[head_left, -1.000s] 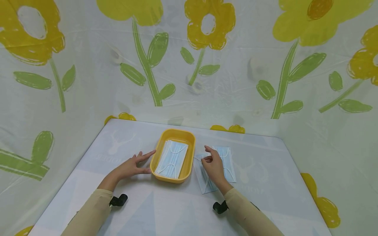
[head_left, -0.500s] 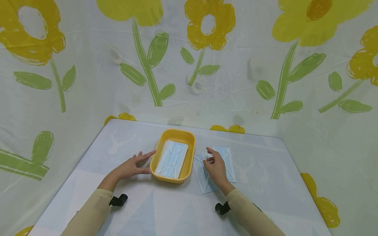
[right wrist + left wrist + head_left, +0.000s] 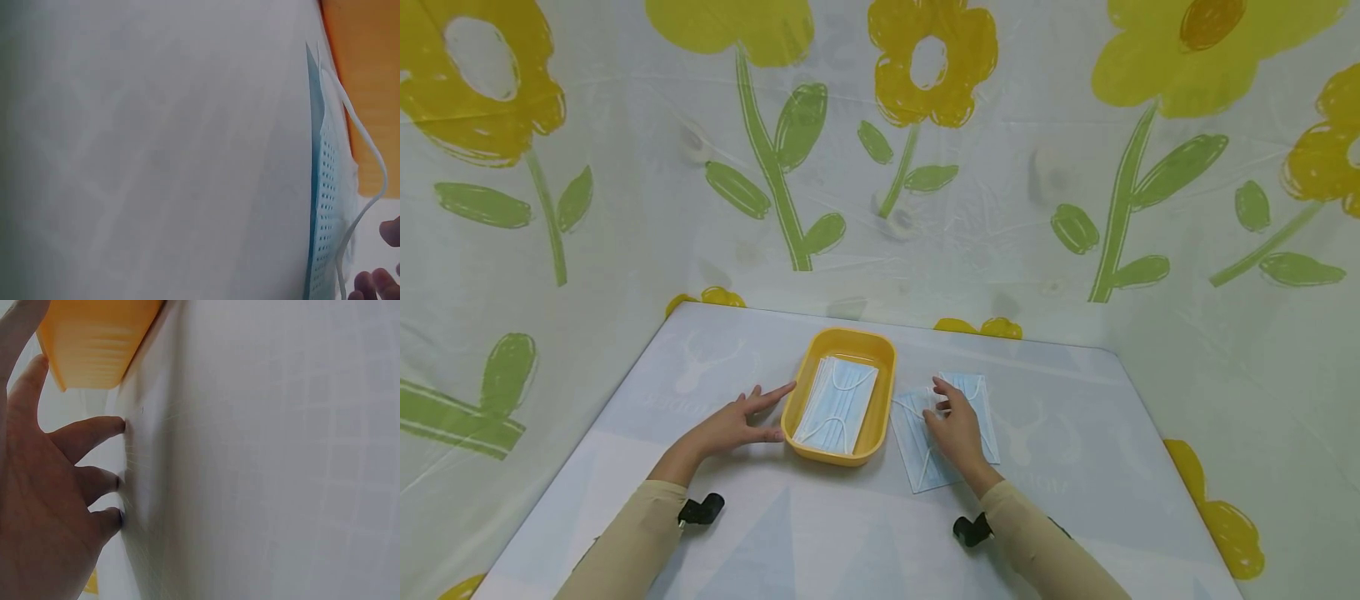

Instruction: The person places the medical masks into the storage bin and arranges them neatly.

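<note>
A yellow plastic basket (image 3: 850,332) holds a stack of light-blue pleated face masks (image 3: 838,404) with white ear loops. My left hand (image 3: 733,427) is spread at its left side, thumb and forefinger at the basket wall (image 3: 100,344); the other fingertips rest on the table in the left wrist view. Two face masks lie overlapping to the basket's right: a nearer mask (image 3: 912,437) and one farther right (image 3: 988,429). Over them hovers my right hand (image 3: 958,432), fingers loosely bent. The right wrist view shows its thumb and fingertips (image 3: 378,281) apart, beside a mask's ear loop (image 3: 375,156).
The white table (image 3: 820,550) has faint blue triangle and deer prints. A curtain (image 3: 985,233) with yellow flowers stands behind it and on both sides. Black wrist cameras (image 3: 702,509) sit on both sleeves.
My right hand has shifted slightly right and toward me, uncovering more of the nearer mask. The left hand, basket and masks stay where they were.
</note>
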The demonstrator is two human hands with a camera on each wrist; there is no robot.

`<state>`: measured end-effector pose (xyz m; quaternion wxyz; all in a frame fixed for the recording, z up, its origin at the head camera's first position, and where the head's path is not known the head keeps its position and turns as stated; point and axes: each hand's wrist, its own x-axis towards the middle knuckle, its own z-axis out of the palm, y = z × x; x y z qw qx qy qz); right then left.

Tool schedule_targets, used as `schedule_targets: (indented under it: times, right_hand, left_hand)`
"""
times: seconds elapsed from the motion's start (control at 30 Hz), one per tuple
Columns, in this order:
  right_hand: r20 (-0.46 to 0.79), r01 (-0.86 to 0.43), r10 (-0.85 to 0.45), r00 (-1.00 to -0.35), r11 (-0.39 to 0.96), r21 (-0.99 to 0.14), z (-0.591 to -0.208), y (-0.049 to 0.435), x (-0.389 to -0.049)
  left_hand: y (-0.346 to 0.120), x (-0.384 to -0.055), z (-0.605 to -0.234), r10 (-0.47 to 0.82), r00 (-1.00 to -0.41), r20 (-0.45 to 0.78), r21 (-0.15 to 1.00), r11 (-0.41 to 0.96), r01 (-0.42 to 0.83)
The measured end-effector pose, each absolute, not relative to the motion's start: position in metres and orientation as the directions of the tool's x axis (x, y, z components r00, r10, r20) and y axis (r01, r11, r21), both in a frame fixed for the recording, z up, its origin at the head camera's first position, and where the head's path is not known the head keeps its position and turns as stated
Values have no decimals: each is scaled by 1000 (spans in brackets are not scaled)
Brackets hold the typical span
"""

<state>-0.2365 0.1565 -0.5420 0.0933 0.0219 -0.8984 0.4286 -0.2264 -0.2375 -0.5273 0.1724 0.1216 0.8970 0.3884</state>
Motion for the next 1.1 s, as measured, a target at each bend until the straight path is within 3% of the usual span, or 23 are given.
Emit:
schedule_targets:
  times: [0.5,1.1]
  right_hand:
    - [86,-40,37,-996,667,-744,-543,164,-240]
    - [54,-18,27,-998,710,-704,-546,161,-242]
  left_hand:
    - [-238,-227,-528,354,-911,-214,734,673,89]
    - [-237,-226,-526,350,-912,-215,735,673,85]
